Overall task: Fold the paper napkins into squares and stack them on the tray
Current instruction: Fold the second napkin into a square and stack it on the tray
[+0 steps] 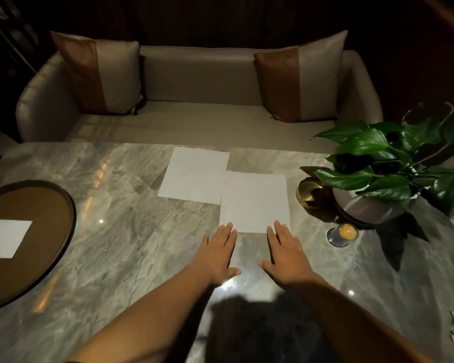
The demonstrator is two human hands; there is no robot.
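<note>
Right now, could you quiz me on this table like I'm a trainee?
1. True or false: the tray is empty.
2. How many unfolded napkins lie on the table?
3. Which napkin do the fingertips of the left hand and right hand touch: A near napkin, B far napkin?

Key: 1 false, it holds a folded napkin. 2 two. 3 A.
</note>
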